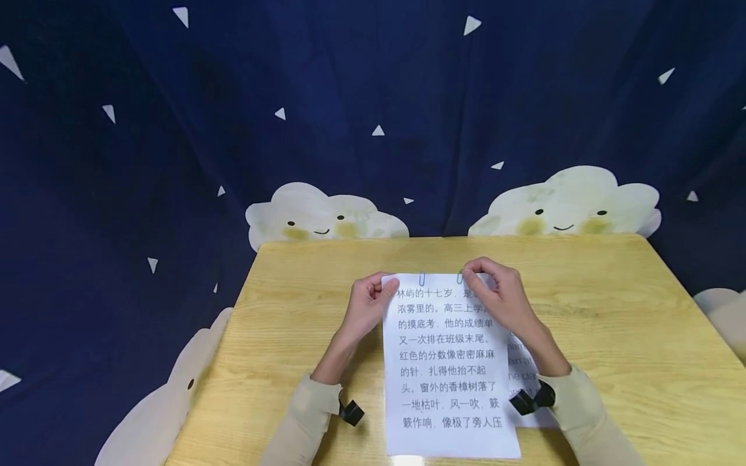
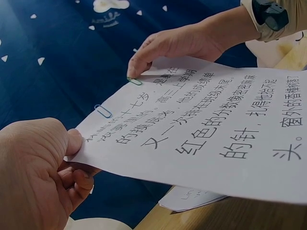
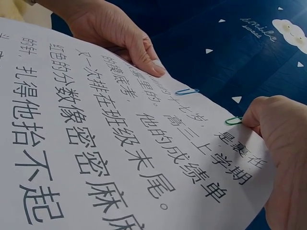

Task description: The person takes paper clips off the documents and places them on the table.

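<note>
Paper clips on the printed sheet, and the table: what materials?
Blue paper clip and green paper clip: thin bent wire, apparently colour-coated; the metal core is a guess. Printed sheet: white matte paper, flexes in hand. Table: light wood-grain top, possibly laminate.

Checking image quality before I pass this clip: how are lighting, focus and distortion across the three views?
Head view: even light, soft shadows under the hands, table edges bowed by the wide lens, text on the sheet readable. Left wrist view: left hand close and soft, green clip sharp. Right wrist view: dimmer, right hand blurred, blue clip clear.
</note>
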Demonstrator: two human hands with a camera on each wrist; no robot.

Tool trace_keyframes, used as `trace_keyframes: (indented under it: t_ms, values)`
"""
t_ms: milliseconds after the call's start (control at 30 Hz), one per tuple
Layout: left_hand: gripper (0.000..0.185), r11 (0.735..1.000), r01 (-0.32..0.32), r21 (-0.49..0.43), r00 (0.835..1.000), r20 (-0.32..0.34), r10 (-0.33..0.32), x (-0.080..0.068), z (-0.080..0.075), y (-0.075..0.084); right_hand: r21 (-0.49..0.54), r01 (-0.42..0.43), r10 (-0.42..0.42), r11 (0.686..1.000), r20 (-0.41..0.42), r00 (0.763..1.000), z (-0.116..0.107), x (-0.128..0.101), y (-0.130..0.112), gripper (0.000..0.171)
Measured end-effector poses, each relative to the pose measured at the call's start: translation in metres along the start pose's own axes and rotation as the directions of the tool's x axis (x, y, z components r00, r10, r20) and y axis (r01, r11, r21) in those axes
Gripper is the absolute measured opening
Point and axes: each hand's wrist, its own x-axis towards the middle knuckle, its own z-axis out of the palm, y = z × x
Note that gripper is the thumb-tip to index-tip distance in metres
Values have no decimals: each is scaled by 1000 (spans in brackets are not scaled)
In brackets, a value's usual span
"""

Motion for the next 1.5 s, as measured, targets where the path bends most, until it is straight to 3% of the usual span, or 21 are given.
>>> trace_keyframes:
  t_ms: [567, 867, 1500]
  values:
    - [21, 1000, 28, -15, 999, -21, -28, 2, 2, 1, 32, 25, -24, 999, -32, 999, 0, 2, -3, 9]
    - [19, 999, 8, -34, 1000, -15, -9, -4, 4, 29, 32, 16, -15, 999, -40, 999, 2, 1, -3, 10]
    - [20, 1000, 23, -3, 999, -42, -23, -5, 5, 32, 41, 16, -13, 999, -64, 998, 2, 1, -4, 10]
